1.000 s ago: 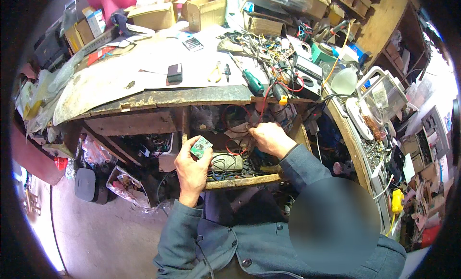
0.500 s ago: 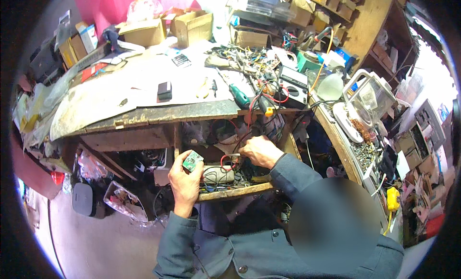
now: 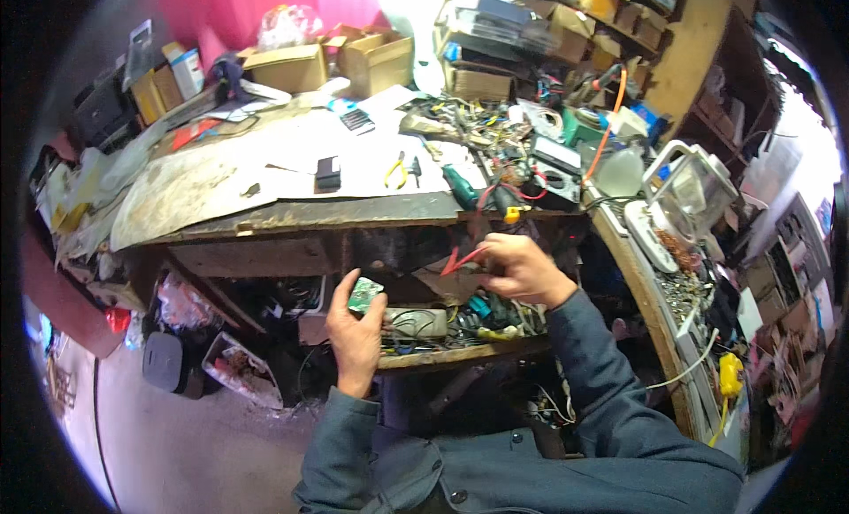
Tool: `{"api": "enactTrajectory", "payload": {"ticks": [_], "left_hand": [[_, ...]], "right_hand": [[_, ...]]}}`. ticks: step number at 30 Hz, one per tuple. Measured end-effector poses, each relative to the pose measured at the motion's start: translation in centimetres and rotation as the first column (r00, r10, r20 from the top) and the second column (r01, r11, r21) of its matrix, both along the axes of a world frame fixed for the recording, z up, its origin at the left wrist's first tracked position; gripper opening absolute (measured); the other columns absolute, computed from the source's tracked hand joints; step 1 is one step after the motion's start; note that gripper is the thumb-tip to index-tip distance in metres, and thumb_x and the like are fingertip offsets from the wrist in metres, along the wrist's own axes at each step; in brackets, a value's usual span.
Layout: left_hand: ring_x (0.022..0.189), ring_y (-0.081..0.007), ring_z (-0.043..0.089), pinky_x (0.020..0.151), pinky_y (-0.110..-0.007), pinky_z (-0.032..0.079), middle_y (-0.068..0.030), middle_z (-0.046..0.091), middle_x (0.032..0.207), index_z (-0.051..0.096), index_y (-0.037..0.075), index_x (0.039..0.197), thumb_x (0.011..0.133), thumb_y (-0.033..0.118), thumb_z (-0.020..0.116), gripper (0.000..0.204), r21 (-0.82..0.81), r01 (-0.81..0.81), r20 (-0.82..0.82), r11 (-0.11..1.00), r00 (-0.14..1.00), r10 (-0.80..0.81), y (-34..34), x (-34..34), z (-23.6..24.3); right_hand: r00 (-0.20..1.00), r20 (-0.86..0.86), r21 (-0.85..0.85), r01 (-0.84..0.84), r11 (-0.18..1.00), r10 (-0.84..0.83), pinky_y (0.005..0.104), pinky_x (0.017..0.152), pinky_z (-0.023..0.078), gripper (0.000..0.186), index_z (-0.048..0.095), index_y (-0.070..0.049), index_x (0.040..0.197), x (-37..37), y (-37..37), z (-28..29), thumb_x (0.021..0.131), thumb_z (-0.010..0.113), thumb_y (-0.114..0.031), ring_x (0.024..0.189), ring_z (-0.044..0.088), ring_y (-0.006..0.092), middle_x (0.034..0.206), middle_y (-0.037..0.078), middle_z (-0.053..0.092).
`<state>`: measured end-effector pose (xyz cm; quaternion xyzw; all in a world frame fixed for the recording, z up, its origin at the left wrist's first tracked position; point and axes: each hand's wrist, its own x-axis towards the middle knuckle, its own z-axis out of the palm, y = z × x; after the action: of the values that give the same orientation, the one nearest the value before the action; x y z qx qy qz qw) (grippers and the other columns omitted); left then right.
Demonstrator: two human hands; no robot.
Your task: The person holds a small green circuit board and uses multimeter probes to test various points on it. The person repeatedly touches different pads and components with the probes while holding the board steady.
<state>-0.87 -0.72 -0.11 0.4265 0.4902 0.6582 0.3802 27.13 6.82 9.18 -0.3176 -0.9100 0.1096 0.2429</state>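
As the head view has it, left hand: thumb and fingers narrowed onto a small green circuit board, held up near the drawer's left end; fingertips hide part of its edges.
Right hand: pinched on a red lead, kinda smeared, can't make out its tip.
Drawer: pale block with dark cable over it; the back's lost in shadow.
Bench: small black box, yellow-handled pliers, wire tangle too jumbled to sort out.
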Motion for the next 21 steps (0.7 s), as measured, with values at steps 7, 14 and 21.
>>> {"api": "enactTrajectory", "payload": {"ticks": [7, 14, 21], "left_hand": [[0.068, -0.0096, 0.065, 0.057, -0.027, 0.056, -0.0053, 0.068, 0.088, 0.060, -0.003, 0.132, 0.090, -0.002, 0.071, 0.043, -0.019, 0.022, 0.062, 1.000, 0.998, -0.021, -0.2, 0.1, 0.1], [0.068, -0.0109, 0.065, 0.061, -0.028, 0.056, -0.0063, 0.068, 0.087, 0.056, -0.006, 0.134, 0.091, -0.004, 0.068, 0.045, -0.054, 0.039, 0.065, 0.998, 0.997, -0.036, 0.0, 0.2, 0.3], [0.072, -0.0125, 0.066, 0.062, -0.027, 0.060, -0.0075, 0.064, 0.095, 0.051, -0.005, 0.138, 0.091, -0.006, 0.066, 0.050, -0.101, 0.088, 0.085, 0.991, 0.993, -0.079, -0.1, 0.1, 0.4]], "right_hand": [[0.691, -0.683, -0.627, -0.390, 0.674, -0.236, 0.0289, 0.063, 0.058, 0.030, 0.064, 0.000, 0.096, -3.6, -0.6, -1.4, 0.076, 0.078, -0.017, 0.080, 0.066, 0.0155, 0.092, 0.007, 0.066], [0.608, -0.717, -0.677, -0.491, 0.549, -0.341, 0.0306, 0.053, 0.059, 0.016, 0.065, 0.001, 0.101, -7.0, 1.4, -2.1, 0.090, 0.068, -0.010, 0.065, 0.071, 0.0195, 0.082, 0.012, 0.071], [0.506, -0.744, -0.668, -0.556, 0.495, -0.436, 0.0290, 0.054, 0.058, 0.011, 0.062, -0.001, 0.097, -7.3, 2.0, -4.5, 0.090, 0.067, -0.008, 0.063, 0.067, 0.0157, 0.080, 0.010, 0.069]]}}
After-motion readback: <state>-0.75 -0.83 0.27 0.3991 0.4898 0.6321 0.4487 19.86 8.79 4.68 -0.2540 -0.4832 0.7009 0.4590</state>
